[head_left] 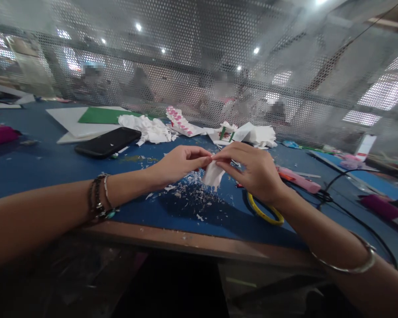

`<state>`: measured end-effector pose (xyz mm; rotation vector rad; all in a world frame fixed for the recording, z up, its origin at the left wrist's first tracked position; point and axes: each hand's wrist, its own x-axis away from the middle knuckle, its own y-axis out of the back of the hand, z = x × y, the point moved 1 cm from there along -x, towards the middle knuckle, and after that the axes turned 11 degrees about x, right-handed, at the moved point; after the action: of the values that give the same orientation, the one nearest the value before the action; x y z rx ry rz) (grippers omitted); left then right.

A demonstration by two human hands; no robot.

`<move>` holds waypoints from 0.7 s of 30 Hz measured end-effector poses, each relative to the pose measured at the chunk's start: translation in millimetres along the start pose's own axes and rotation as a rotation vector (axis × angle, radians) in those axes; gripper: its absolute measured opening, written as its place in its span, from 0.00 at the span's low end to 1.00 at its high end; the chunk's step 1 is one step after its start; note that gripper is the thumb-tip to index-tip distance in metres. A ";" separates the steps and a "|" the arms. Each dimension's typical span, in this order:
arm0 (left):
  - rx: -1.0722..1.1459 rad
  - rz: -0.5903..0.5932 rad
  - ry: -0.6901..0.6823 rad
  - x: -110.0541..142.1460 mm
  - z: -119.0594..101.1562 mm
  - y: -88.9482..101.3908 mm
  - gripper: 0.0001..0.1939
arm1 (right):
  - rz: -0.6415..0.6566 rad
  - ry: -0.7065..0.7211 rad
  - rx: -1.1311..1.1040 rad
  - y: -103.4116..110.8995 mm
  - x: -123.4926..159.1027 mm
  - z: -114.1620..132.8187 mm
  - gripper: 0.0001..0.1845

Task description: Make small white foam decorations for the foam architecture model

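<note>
Both my hands meet above the blue table top point(36, 163). My left hand point(181, 161) pinches the top edge of a small white paper piece point(214, 175) with thumb and fingertips. My right hand point(254, 170) pinches the same piece from the other side, fingers curled closed. The paper hangs down between the two hands. Below it lie several white paper scraps point(192, 192) scattered on the blue surface. Beaded bracelets sit on my left wrist, a metal bangle on my right.
A black phone point(108, 142) lies at left, white and green sheets point(93, 117) behind it, crumpled white paper point(151, 128) and pink-printed strips point(181, 121) at the back. A yellow ring point(263, 213), a pink tool point(300, 180) and a black cable point(345, 198) lie right. A perforated metal screen point(199, 66) backs the table.
</note>
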<state>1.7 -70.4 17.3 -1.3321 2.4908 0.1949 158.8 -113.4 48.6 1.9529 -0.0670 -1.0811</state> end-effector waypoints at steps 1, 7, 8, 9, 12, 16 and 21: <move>-0.005 0.004 0.004 0.0 -0.2 -0.1 0.06 | -0.015 0.031 0.040 -0.2 0.0 0.5 0.06; -0.050 -0.007 -0.029 2.6 -2.7 1.0 0.05 | 0.002 -0.064 -0.009 -5.0 1.1 0.4 0.05; -0.062 -0.007 -0.035 3.0 -2.9 1.1 0.05 | 0.014 -0.107 -0.063 -6.2 1.4 0.0 0.05; -0.072 -0.006 -0.040 3.3 -3.1 1.2 0.05 | 0.024 -0.147 -0.119 -7.4 1.8 -0.4 0.06; -0.095 0.003 -0.044 2.9 -2.5 1.2 0.06 | 0.041 -0.210 -0.225 -9.7 2.7 -1.2 0.07; -0.102 -0.007 -0.044 1.2 -1.6 0.7 0.06 | 0.023 -0.167 -0.159 -7.2 3.4 -0.8 0.06; -0.065 -0.026 -0.051 0.9 -2.0 -0.2 0.05 | -0.031 -0.028 0.045 -3.4 4.6 -0.1 0.04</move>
<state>1.1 -71.8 18.9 -1.3671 2.4424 0.3022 160.6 -113.2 43.1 1.9854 -0.0767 -1.1360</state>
